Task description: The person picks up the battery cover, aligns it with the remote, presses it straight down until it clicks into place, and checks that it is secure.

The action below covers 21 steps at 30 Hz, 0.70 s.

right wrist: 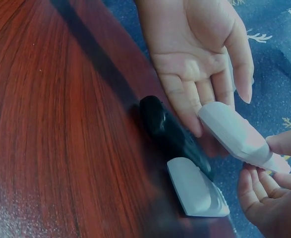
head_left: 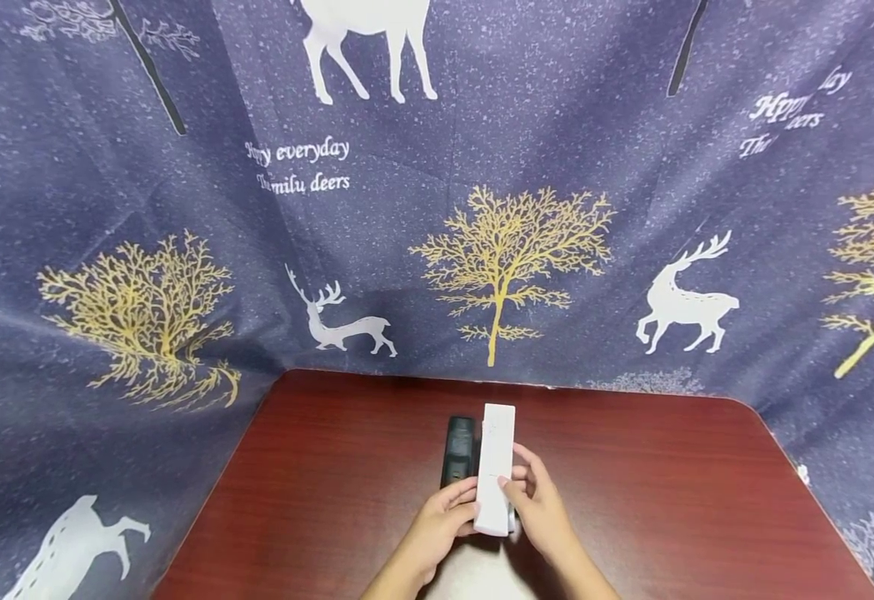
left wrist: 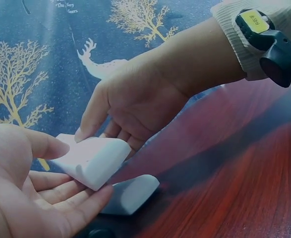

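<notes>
A long white remote control [head_left: 495,467] is held above the table between both hands. My left hand [head_left: 444,521] holds its near left side, with fingers [left wrist: 88,210] beneath and the thumb at its edge. From the other side my right hand [head_left: 545,504] pinches it, the thumb on its upper face and the fingers below. In the right wrist view a second white piece [right wrist: 192,191], much like the first, lies lower on the table; the held one mostly covers it in the head view. Against it lies a black remote-like device [head_left: 458,450].
The dark red wooden table [head_left: 347,458] has rounded far corners. Behind and beside it hangs a blue curtain [head_left: 377,233] with deer and tree prints. On the right wrist sit a pale cuff and a strapped black camera [left wrist: 279,57].
</notes>
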{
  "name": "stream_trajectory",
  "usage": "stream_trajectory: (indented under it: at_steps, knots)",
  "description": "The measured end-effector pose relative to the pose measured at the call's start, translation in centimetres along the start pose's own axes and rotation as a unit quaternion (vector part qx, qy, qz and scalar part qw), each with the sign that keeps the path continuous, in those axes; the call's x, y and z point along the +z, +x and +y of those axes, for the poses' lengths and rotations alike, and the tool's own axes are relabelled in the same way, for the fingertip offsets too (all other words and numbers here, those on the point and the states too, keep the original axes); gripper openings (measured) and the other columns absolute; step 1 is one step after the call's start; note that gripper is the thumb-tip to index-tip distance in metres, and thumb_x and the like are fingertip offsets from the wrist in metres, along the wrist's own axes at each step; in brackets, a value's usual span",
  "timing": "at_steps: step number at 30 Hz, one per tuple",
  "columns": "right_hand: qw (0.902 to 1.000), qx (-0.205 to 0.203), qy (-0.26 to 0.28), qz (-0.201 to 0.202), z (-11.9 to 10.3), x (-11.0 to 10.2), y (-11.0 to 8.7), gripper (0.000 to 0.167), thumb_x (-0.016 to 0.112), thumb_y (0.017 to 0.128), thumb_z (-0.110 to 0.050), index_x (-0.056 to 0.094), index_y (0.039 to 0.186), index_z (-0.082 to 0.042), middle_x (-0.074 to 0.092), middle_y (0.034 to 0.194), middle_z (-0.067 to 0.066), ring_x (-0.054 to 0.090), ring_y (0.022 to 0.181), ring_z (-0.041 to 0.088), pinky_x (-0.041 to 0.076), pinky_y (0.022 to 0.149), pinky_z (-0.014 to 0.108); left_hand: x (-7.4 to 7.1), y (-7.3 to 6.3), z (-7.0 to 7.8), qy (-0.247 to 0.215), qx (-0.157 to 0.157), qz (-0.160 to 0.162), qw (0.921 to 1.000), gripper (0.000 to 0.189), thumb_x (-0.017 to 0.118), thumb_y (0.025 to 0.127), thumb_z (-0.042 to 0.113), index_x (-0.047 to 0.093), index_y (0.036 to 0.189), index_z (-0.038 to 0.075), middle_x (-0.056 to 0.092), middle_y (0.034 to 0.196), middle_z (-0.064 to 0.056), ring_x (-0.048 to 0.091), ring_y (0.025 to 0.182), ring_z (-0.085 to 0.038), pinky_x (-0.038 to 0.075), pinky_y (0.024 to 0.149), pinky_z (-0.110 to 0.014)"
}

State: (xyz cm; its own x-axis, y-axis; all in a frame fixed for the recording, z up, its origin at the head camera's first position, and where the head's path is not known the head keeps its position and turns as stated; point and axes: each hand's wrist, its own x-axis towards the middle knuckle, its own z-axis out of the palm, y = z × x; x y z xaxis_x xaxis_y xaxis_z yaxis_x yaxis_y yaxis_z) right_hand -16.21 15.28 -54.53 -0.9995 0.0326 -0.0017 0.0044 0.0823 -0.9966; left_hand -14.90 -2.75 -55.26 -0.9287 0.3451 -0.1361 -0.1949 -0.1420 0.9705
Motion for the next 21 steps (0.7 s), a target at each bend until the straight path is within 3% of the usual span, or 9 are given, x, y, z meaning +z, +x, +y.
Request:
stream_trajectory:
  at_steps: [8,21]
  knots:
    - [1.0000,0.004,0.000,0.006,0.26,-0.26,0.02,0.059,0.063,0.094,0.001,0.042,0.149,-0.006,0.068,0.106,0.022,0.065,0.083,0.009,0.057,0.072,0.024,0.04,-0.02,-0.17,0.013,-0.003,0.004,0.9999,0.048,0.058,0.099,0.011,0.049,0.143,-0.008,0.056,0.141,-0.027,0.064,0.113,-0.021,0.058,0.084,-0.031]
    - [0.9996,0.011,-0.015,0.023,0.47,-0.81,0.06,0.057,0.063,0.095,-0.002,0.043,0.149,-0.006,0.068,0.107,0.021,0.065,0.084,0.009,0.057,0.074,0.024,0.50,-0.31,-0.08,0.007,-0.013,0.007,0.9999,0.044,0.058,0.098,0.010,0.055,0.138,-0.009,0.060,0.137,-0.025,0.065,0.101,-0.016,0.059,0.087,-0.033]
